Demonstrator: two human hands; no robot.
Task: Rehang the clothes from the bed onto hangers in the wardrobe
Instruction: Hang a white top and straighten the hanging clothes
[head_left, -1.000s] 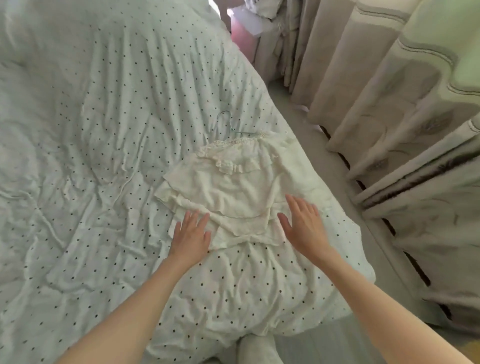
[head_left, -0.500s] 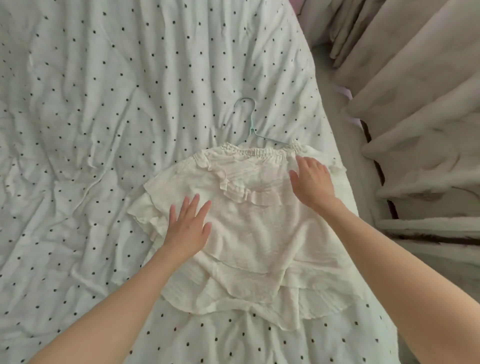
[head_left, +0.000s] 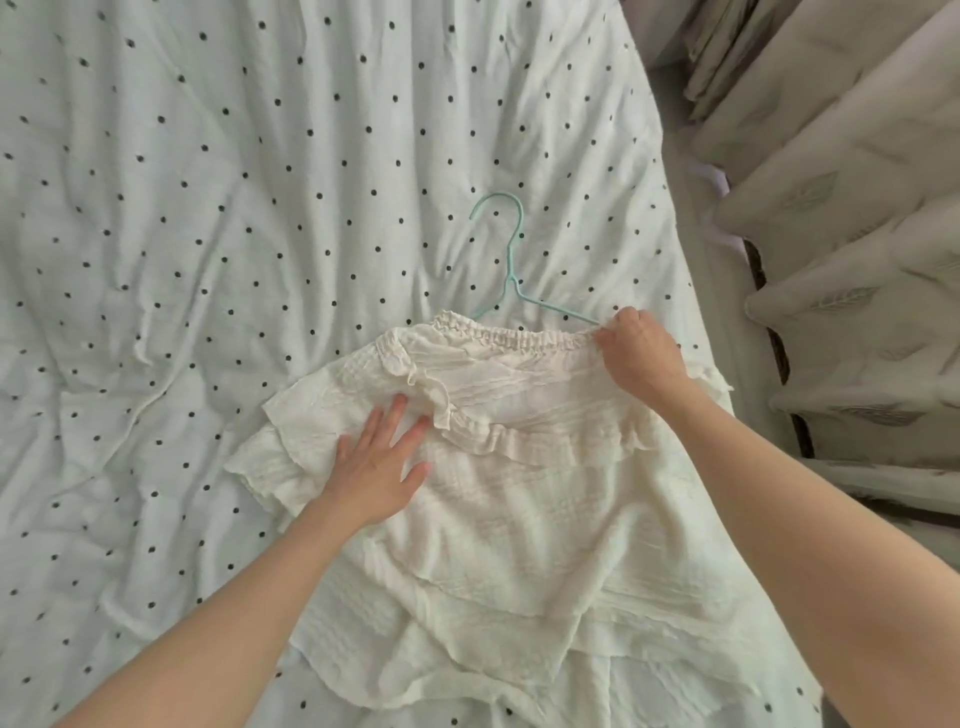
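A cream ruffled top (head_left: 519, 499) lies flat on the polka-dot bedspread (head_left: 208, 260). A mint-green wire hanger (head_left: 511, 270) lies just beyond its gathered neckline, its hook pointing away from me and its lower part hidden under the fabric. My left hand (head_left: 379, 462) rests flat on the top's left side, fingers straight. My right hand (head_left: 636, 353) pinches the right end of the elastic neckline, close to the hanger's right arm.
Beige curtains (head_left: 831, 234) with a leaf pattern hang along the right, beside a narrow strip of floor (head_left: 696, 260) between them and the bed's edge.
My right hand has moved up to the neckline's right end and closed on it. The left hand has slid slightly forward on the top. The view has moved closer.
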